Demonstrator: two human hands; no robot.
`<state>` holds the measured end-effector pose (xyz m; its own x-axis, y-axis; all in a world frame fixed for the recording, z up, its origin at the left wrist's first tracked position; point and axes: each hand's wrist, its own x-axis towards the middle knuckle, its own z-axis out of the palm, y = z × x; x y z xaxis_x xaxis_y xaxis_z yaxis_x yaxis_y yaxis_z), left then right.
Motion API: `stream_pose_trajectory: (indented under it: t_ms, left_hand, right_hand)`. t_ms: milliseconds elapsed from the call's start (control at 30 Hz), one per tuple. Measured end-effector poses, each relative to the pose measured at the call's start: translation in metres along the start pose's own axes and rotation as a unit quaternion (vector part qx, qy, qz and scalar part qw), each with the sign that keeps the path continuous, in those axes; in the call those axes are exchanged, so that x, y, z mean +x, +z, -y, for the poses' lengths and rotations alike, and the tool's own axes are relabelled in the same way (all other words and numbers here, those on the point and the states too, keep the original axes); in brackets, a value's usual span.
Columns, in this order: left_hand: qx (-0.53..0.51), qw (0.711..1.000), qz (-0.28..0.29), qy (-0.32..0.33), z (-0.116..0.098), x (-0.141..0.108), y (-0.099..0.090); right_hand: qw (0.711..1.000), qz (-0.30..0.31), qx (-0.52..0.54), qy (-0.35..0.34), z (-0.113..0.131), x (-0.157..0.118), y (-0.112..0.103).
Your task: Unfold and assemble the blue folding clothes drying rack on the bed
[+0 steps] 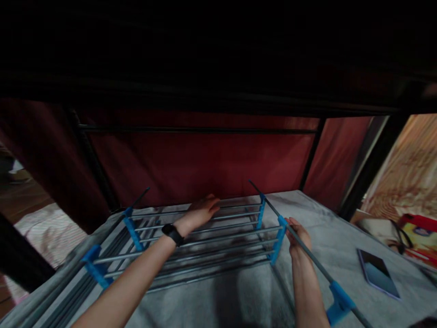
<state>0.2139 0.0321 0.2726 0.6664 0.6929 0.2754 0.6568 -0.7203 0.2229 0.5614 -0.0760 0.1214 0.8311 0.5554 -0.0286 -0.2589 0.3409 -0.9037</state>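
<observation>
A rack of grey metal tubes [235, 235] with blue plastic connectors [278, 241] lies on a grey cloth-covered surface. My left hand [202, 211], with a black band on its wrist, reaches over the rear tubes, fingers close together; what they hold, if anything, is hidden. My right hand [298, 232] is at the right side tube, beside a blue connector, its fingers partly behind the tube and curled against it. Another blue connector [339, 301] sits nearer on the same tube. More blue connectors [97, 269] join the tubes at the left.
Loose grey tubes [77, 294] lie at the left. A phone or tablet [378, 273] rests on the grey cloth [327, 228] at the right, near a red and yellow package [421, 237]. Dark frame posts [372, 168] and a red curtain [205, 159] enclose the back; a dark mass hangs overhead.
</observation>
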Motion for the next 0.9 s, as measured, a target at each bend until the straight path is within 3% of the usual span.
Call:
stream_pose_trajectory:
  t_ms: [200,500,567,700,900]
  left_hand:
    - [-0.003,0.996,0.087,0.003,0.011,0.034,0.027]
    - [-0.009,0.988,0.144,0.047,0.002,0.080,0.078]
    - [-0.015,0.989,0.141,0.046,0.002,0.088,0.086]
    - [-0.048,0.989,0.142,0.020,0.007,0.097,0.091]
    - [-0.067,0.988,0.141,0.015,0.015,0.101,0.096]
  right_hand:
    - [0.993,0.110,-0.040,0.022,0.015,0.031,0.029]
    - [0.970,0.225,-0.087,0.030,-0.007,0.073,0.060]
    - [0.959,0.269,-0.087,0.014,-0.010,0.083,0.067]
    - [0.911,0.391,-0.103,-0.082,-0.018,0.095,0.072]
    - [0.909,0.384,-0.112,-0.119,-0.030,0.098,0.071]
